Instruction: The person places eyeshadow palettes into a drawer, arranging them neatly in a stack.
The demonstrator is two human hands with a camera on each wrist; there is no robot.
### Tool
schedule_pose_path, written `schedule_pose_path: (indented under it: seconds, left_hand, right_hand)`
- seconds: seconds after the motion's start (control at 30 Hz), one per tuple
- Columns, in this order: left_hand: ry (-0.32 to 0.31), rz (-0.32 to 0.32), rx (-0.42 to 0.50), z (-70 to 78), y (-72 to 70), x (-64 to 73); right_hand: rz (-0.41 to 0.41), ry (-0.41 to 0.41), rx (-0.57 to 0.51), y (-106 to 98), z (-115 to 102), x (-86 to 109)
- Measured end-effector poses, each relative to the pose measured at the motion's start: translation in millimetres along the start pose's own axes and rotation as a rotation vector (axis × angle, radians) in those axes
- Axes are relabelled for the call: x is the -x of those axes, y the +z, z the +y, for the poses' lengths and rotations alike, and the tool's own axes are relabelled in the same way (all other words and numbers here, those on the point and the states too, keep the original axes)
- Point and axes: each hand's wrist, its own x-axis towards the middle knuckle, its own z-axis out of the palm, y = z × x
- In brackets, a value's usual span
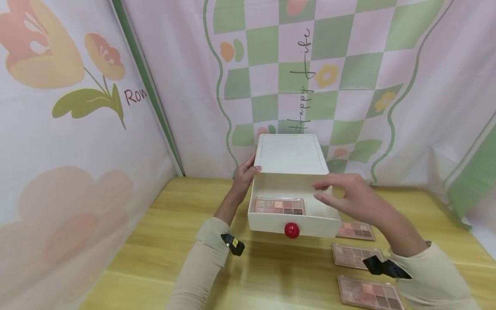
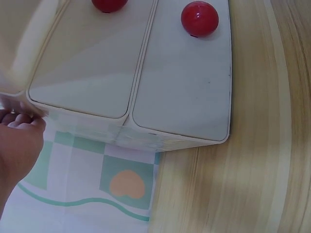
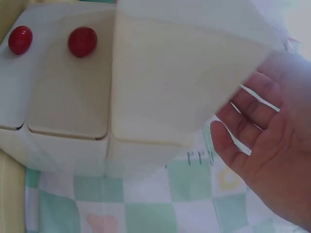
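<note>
Wood-grain table (image 1: 139, 258): left grip (image 1: 243, 176) holds white cabinet (image 1: 290, 153); right grip (image 1: 350, 196) parted, near drawer (image 1: 267, 223).

I wear pale beige long sleeves, the left sleeve (image 1: 201, 262) gathered in soft folds toward its cuff, the right sleeve (image 1: 432, 275) creased too. At my left wrist sits a small black block (image 1: 232, 244) bearing a yellow mark (image 1: 235, 243); at my right, a longer black piece (image 1: 386, 268). My fingers (image 1: 329, 181) are bare.
</note>
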Motion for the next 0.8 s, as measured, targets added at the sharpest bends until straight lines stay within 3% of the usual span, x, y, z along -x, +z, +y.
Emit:
schedule_pose_path:
  seconds: [0.4, 0.73, 0.8]
  left_hand:
    - [0.01, -0.02, 0.015, 3.4, 0.3, 1.9]
    - [-0.01, -0.003, 0.021, 2.6, -0.2, 0.7]
    - [-0.009, -0.007, 0.024, 2.8, 0.0, 1.0]
  right_hand:
    - [0.108, -0.026, -0.054, -16, 14, 29.8]
    - [0.068, 0.143, -0.02, -27, 40, 61.9]
    - [0.038, 0.208, -0.028, -28, 48, 69.3]
